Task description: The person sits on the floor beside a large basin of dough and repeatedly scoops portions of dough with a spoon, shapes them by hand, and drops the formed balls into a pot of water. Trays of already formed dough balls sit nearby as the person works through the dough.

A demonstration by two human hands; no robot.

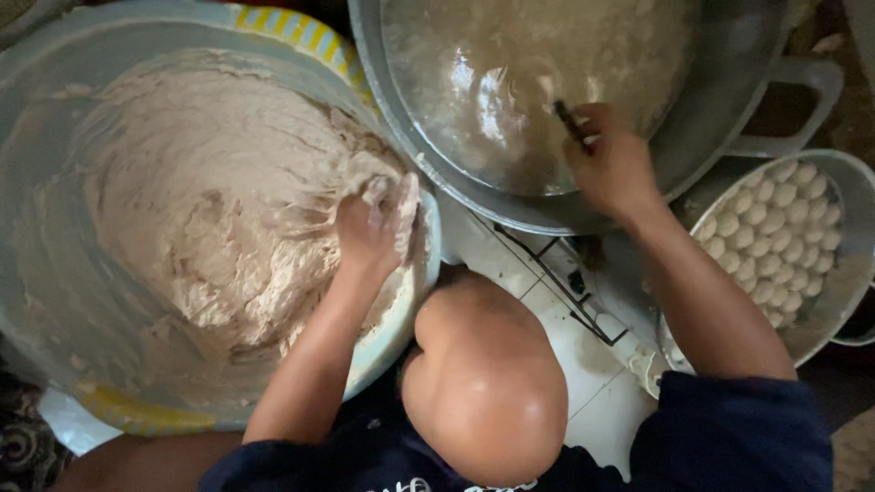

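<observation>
The left hand (pixel 375 228) lies nearest, fingers curled and smeared, squeezing a lump of the pale paste (pixel 210 210) at the right edge of the big basin (pixel 55 301). The right hand (pixel 609 164) reaches further out, closed around a thin dark spoon handle (pixel 570 120) over the wide metal pot (pixel 729 100) of cloudy water. To the far right a metal bowl (pixel 843 273) holds rows of white balls (pixel 775 237). By the look of it, the step in hand is pinching off a portion of paste; the next move calls for bringing the two hands together over the pot. The handle's long axis runs diagonally, its free end pointing up and left, away from the person.
</observation>
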